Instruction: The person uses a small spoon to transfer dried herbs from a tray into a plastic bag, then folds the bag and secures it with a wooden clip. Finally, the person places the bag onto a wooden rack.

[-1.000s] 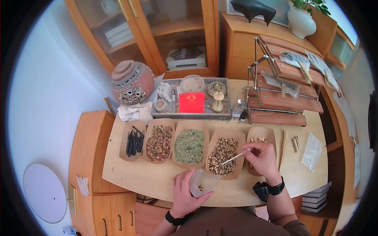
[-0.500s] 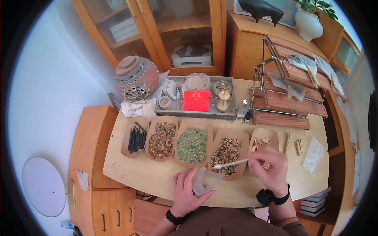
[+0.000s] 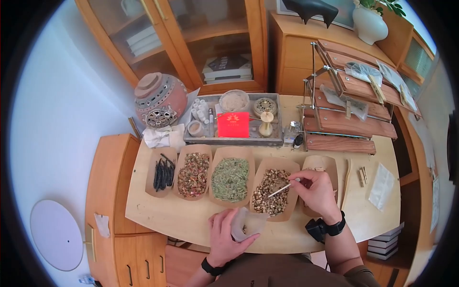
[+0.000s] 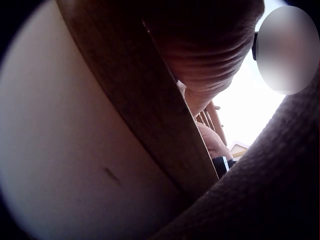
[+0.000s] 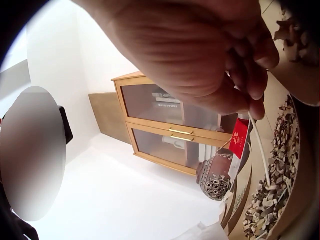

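In the head view my left hand point(image 3: 226, 239) holds a translucent pouch point(image 3: 248, 225) at the table's front edge, thumb and fingers round it; a few small brown bits show inside. My right hand point(image 3: 315, 191) pinches a thin pale stick point(image 3: 279, 190) over the paper tray of chopped brown pieces point(image 3: 270, 203). The right wrist view shows the stick point(image 5: 261, 150) reaching down to the chopped pieces point(image 5: 272, 200), with the right hand point(image 5: 200, 60) above. The left wrist view shows part of the left hand point(image 4: 210, 55) beside the table edge, its grip hidden.
Left of that tray stand trays of green herb point(image 3: 230, 179), mixed dried petals point(image 3: 193, 174) and dark pods point(image 3: 164, 174). Another tray point(image 3: 321, 162) lies under the right hand. Behind are a grey tray point(image 3: 201, 140), small bottles point(image 3: 297, 140) and a wooden rack point(image 3: 339, 143).
Since half a second ago, the right hand has shifted left and the stick's tip has moved from near the pouch to the middle of the chopped pieces. The left hand still holds the pouch.
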